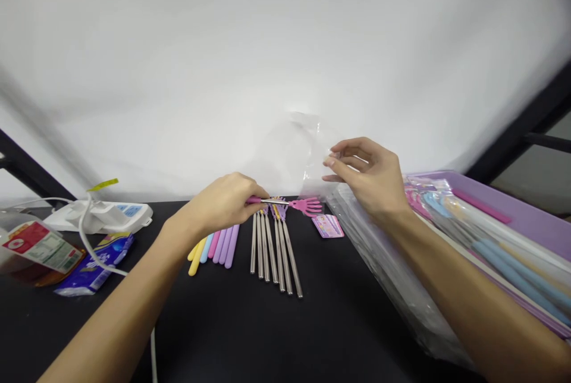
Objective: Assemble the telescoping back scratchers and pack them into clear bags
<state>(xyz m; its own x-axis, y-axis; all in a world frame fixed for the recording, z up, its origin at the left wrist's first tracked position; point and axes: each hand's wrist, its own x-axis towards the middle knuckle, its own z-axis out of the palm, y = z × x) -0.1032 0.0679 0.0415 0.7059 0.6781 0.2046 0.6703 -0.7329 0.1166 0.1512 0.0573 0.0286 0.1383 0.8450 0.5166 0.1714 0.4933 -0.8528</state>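
Observation:
My left hand (pixel 227 201) is closed around the handle of a pink back scratcher (pixel 306 206), whose claw-shaped head points right. Its metal shaft lies across the tops of several metal rods (pixel 273 252) with small coloured heads. My right hand (pixel 368 175) pinches a clear plastic bag (pixel 310 151) between thumb and fingers, upright against the white backdrop. Under the claw is a small pink printed card (pixel 328 226). Several coloured handles (pixel 218 246) in yellow, blue, pink and purple lie side by side below my left hand.
At right, a purple bin (pixel 499 195) holds packed back scratchers (pixel 504 264), with a stack of clear bags (pixel 392 276) beside it. At left are a white power strip (pixel 129 213) with a cable, a blue packet (pixel 96 267) and a labelled bottle (pixel 38 249).

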